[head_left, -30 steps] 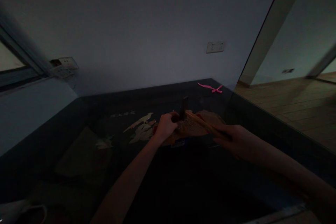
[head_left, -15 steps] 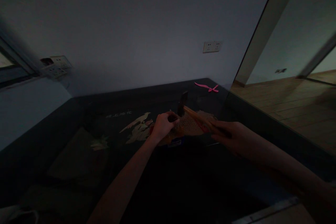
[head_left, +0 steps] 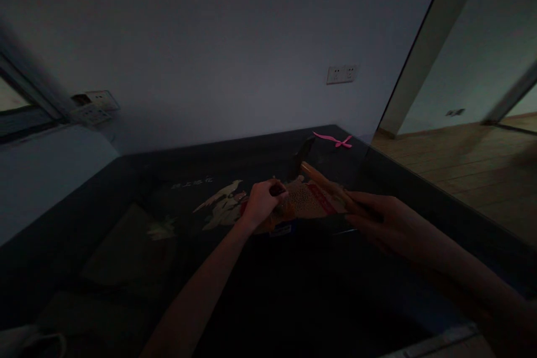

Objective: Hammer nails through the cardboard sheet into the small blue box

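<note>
My right hand [head_left: 375,213] is wrapped round the wooden handle of a hammer [head_left: 322,177]. Its dark head is raised above the table and blurred by motion. My left hand [head_left: 264,201] is closed in a pinch at the left side of a patterned packet [head_left: 309,200] with a red stripe, which lies on the dark table [head_left: 268,296]. What the left fingertips hold is too dark and small to make out. A small blue patch with pale marks [head_left: 282,229] shows at the packet's near edge.
A pink ribbon [head_left: 335,140] lies at the far right corner of the table. Pale bird and flower decoration [head_left: 224,201] covers part of the tabletop. A white wall with a socket [head_left: 341,74] rises behind. Something white [head_left: 25,341] sits at the lower left.
The hammer head has risen and moved slightly right, away from the left fingers, showing more of the packet. My left hand stays pinched in nearly the same place. The view has shifted slightly.
</note>
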The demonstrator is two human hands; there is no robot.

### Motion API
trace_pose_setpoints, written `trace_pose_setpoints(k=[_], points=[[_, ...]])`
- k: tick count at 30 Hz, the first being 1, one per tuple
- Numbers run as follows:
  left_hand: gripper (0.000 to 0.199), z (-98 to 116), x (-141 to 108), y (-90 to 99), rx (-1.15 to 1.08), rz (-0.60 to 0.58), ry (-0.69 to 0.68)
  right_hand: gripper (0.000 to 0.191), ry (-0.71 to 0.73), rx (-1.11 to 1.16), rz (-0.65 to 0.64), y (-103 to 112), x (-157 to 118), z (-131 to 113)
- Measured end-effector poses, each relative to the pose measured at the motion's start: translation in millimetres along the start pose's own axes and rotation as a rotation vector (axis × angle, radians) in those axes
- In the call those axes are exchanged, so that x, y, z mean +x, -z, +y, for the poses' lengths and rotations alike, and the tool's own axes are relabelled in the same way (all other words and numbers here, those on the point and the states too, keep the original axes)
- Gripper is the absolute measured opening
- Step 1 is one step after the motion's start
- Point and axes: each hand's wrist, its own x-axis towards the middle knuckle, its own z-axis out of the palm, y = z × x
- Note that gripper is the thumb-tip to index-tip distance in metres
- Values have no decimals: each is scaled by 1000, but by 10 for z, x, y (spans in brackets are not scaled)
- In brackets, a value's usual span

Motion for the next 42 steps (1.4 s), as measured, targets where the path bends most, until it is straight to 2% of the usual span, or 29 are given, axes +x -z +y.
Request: trace_pose_setpoints(k=[5,10,13,15,18,21,23,28,32,38,42], points=[[7,-28,-16,-17,3,27,-29,54,-118,290,53,-151,-25,257],[12,66,-26,49,43,13,-100,57,-170,460,92,-369,14,502],[17,154,-23,185,26,1,-125,58,-196,523,129,-423,10,594],[12,184,-15,309,33,41,-116,56,-208,546,167,-433,-4,641],[12,163,3,489,41,145,-78,57,-211,564,214,-438,-21,692],[14,111,10,599,46,155,-42,61,-216,607,237,-446,-27,713],[14,91,4,626,72,106,-23,62,-226,628,229,-450,-27,714],[21,87,-19,612,114,-113,-14,61,-238,611,196,-458,-13,702],[30,65,-45,617,163,-223,28,59,-227,587,155,-486,-3,717],[83,21,-158,674,501,-459,33,61,-195,594,114,-502,-8,749],[105,6,-237,669,681,-549,62,61,-185,579,123,-479,-6,711]])
